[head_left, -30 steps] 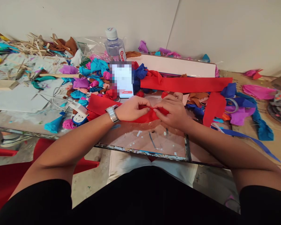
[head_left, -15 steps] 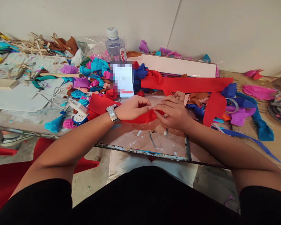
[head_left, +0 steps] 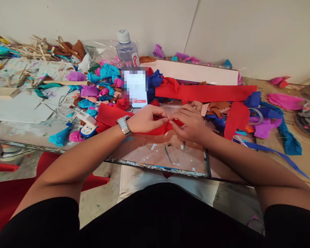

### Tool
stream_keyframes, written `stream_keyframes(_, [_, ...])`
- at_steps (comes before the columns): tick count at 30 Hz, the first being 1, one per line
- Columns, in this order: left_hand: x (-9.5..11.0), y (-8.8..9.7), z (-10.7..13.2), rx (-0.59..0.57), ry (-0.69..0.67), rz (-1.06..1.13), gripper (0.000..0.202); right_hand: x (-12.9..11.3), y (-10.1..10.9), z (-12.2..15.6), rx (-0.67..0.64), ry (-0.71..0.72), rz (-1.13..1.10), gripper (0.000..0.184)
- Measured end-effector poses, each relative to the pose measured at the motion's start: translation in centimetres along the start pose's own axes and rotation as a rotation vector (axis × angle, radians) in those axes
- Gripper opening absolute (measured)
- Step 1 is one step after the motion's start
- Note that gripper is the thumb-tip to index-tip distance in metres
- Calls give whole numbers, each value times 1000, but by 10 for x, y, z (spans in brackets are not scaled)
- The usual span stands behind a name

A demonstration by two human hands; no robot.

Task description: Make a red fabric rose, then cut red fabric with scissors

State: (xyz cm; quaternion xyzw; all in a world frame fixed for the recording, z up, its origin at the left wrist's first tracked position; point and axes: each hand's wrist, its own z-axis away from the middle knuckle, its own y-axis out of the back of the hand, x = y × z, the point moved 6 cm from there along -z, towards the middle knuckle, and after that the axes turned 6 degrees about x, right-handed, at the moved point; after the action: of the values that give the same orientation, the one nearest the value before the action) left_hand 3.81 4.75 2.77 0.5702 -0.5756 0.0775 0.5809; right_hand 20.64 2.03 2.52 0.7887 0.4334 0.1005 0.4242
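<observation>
My left hand [head_left: 149, 119], with a steel watch [head_left: 124, 125] on its wrist, pinches a red paper strip [head_left: 157, 131] between thumb and forefinger. Opposite it, the bent fingers of my right hand [head_left: 189, 121] close on the same strip, their tips almost meeting those of the left. From the hands the strip runs leftward, under my left wrist, to a wide flat end [head_left: 107, 117]. The exact fold between the fingertips is hidden. Behind the hands lies another long red strip [head_left: 217, 93], and a hanging red piece [head_left: 236, 120] is right of them.
A lit phone [head_left: 136, 86] leans before a water bottle [head_left: 127, 51]. Crumpled paper flowers in blue, pink and purple [head_left: 90, 90] cover the left. A white power socket [head_left: 89, 127], green-handled pliers [head_left: 45, 90] and wood slivers [head_left: 41, 50] lie farther left; a tape ring [head_left: 257, 116] sits right.
Both hands stay in nearly the same place. The fingertips have shifted slightly on the red strip, and the red piece rising behind the right hand has dropped mostly out of sight.
</observation>
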Motion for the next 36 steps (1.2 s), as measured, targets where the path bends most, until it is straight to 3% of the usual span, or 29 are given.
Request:
stream_keyframes(8, [9, 3, 4, 34, -163, -237, 18, 1, -4, -1, -17, -50, -55, 11])
stream_keyframes(18, [15, 2, 7, 72, -283, -326, 23, 7, -7, -2, -15, -139, -166, 10])
stream_keyframes(30, [10, 4, 5, 72, -114, -214, 17, 3, 0, -2, 47, -33, -7, 12])
stream_keyframes(36, [4, 6, 2, 27, -23, -77, 23, 5, 1, 0, 80, 46, 50, 17])
